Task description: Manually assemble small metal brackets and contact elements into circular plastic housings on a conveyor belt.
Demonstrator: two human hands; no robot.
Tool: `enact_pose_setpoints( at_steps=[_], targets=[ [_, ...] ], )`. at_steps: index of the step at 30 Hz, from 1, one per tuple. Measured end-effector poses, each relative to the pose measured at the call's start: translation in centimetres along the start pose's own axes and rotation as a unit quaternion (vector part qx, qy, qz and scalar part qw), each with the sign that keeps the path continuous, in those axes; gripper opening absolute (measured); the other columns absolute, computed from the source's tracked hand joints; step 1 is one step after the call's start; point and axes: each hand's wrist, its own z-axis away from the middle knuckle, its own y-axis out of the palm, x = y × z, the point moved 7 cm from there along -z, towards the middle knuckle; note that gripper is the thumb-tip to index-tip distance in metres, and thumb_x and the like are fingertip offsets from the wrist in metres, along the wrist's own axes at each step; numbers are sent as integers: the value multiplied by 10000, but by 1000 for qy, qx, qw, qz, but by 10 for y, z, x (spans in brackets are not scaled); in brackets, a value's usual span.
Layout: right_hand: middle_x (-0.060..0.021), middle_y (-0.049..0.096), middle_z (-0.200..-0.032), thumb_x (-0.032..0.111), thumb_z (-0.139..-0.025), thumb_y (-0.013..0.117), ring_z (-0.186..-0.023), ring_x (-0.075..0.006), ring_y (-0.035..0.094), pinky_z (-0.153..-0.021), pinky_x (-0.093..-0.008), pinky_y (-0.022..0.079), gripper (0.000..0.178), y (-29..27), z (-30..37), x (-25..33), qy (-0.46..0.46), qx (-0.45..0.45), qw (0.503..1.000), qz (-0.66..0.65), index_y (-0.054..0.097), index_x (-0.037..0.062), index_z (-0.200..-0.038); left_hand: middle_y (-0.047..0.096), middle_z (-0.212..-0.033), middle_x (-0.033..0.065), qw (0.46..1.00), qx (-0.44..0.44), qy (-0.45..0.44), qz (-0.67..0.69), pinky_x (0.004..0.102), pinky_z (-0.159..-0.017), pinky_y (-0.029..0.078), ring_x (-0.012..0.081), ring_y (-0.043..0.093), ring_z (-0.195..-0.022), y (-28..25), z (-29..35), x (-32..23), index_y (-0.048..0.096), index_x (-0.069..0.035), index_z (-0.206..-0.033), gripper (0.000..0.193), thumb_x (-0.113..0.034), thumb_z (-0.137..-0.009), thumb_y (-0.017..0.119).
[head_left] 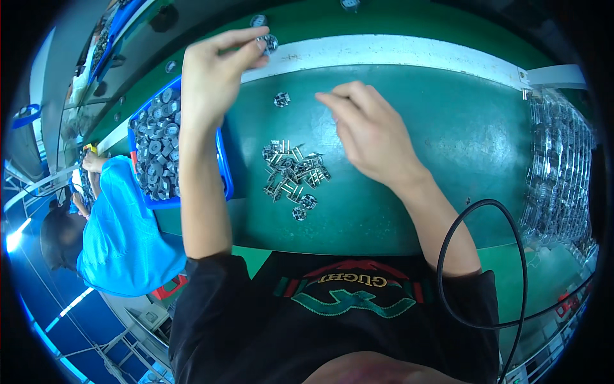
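Observation:
My left hand (214, 80) reaches over the white rail at the far side of the table. Its thumb and fingers pinch a small round circuit board (270, 43). Right of the middle, my right hand (371, 131) hovers above the green table with thumb and forefinger together; anything between them is too small or hidden to see. Between my arms lies a loose pile of small round circuit boards with metal pins (294, 169). A single board (281, 99) rests apart from it, nearer the rail.
Left of my forearm stands a blue bin (167, 203) full of grey round caps (155, 147). Beyond the white rail (384, 51), a green belt carries a few round parts (259, 20). Stacked clear plastic trays (556, 166) stand at right. A black cable (441, 269) loops near my right arm. A blue-clothed person (121, 230) works at left.

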Motion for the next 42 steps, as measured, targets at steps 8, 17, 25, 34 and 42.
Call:
enact_pose_setpoints(
  at_steps=[8, 17, 25, 34, 42],
  targets=[
    [-54, 438, -1514, 35, -809, 602, -1305, -281, 472, -1062, -437, 374, 566, 42, -10, 40, -178, 59, 972, 141, 564, 125, -1366, 733, -836, 72, 978, -90, -20, -189, 235, -667, 500, 102, 643, -707, -65, -113, 83, 743, 19, -1067, 242, -116, -875, 681],
    [-71, 343, -1582, 24, -837, 586, -1393, -291, 398, -1125, -463, 314, 623, 53, -9, 30, -122, 126, 973, 150, 491, 145, -1440, 740, -1023, 129, 928, -139, 55, -341, 361, -859, 530, 253, 712, -947, -51, -118, 54, 734, -78, -1102, 303, -280, -891, 652],
    [-80, 605, -1219, 92, -777, 670, -1181, -241, 523, -1004, -380, 401, 362, 34, -6, 27, -160, 19, 985, 66, 670, -13, -1124, 632, -1257, 217, 895, 72, 340, -281, 430, -1059, 421, 380, 564, -1208, 145, -115, -39, 611, -87, -1309, 491, -315, -877, 649],
    [-54, 670, -995, -39, -850, 663, -886, -148, 652, -776, -265, 489, 113, -42, -12, -28, 79, -170, 958, -216, 633, 20, -942, 695, -941, 119, 964, 128, 171, -160, 339, -788, 526, 232, 676, -861, 135, -89, -51, 723, -36, -1087, 276, -184, -854, 729],
    [-117, 666, -972, -65, -856, 586, -915, -147, 639, -780, -264, 500, 238, -29, -9, -42, 186, -175, 832, -493, 554, -21, -1087, 696, -974, 121, 931, 45, -127, 340, 264, -729, 567, 175, 682, -790, 64, 29, 7, 635, 67, -1200, 311, -66, -919, 653]
  ],
)
